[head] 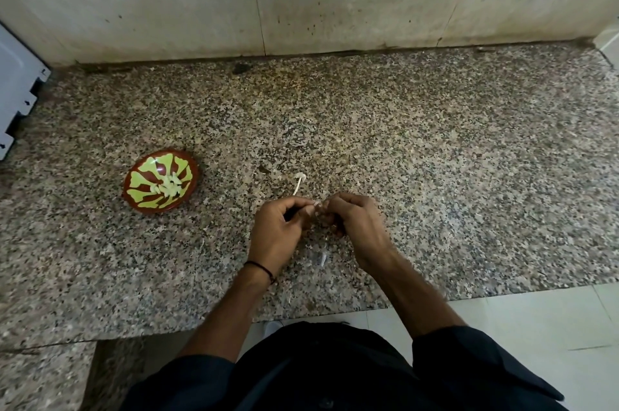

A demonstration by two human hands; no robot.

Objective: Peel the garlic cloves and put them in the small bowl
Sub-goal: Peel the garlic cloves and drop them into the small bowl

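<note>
Both hands — left hand and right hand — pinch one garlic clove between fingertips over the tabletop, mid-peel. The small bowl off left already holds several peeled cloves — probably well along.

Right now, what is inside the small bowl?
The small bowl holds a pile of pale peeled garlic cloves at its centre. Whatever lies beneath the pile is covered; their count is unclear.
</note>
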